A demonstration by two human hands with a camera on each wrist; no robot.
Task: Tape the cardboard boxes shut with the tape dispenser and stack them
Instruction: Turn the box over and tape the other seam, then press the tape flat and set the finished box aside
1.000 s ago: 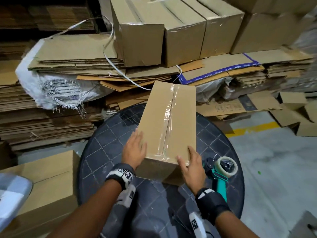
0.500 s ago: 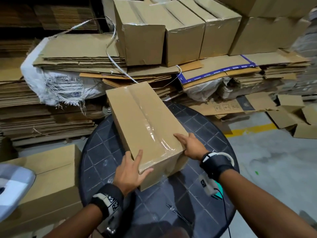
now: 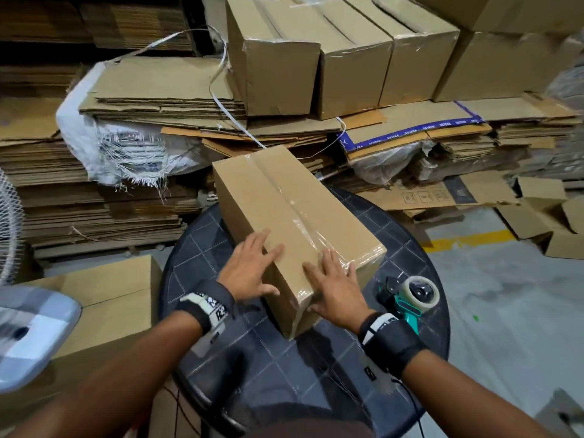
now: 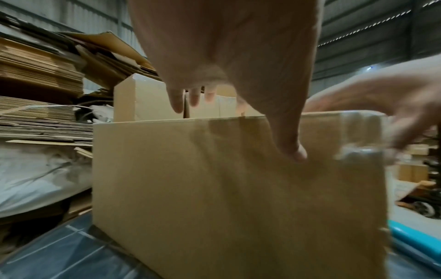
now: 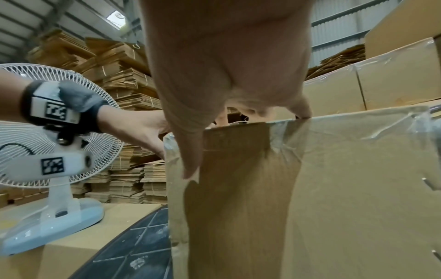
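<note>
One taped brown cardboard box, contents hidden, is pressed at frame centre by the flat, unclenched left hand and right hand. One teal tape dispenser is seen lower right on the round black table; three sealed brown boxes are counted above.

Fan: cut by the head view's left edge; its base blurred.
Tape dispenser: handle partly hidden behind the right wrist strap; only a teal sliver shows in the left wrist view.
Cardboard box: near end blurred in the left wrist view (tape detail unreadable), bottom cut by the frame.
Surface: near rim hidden by the forearms.
</note>
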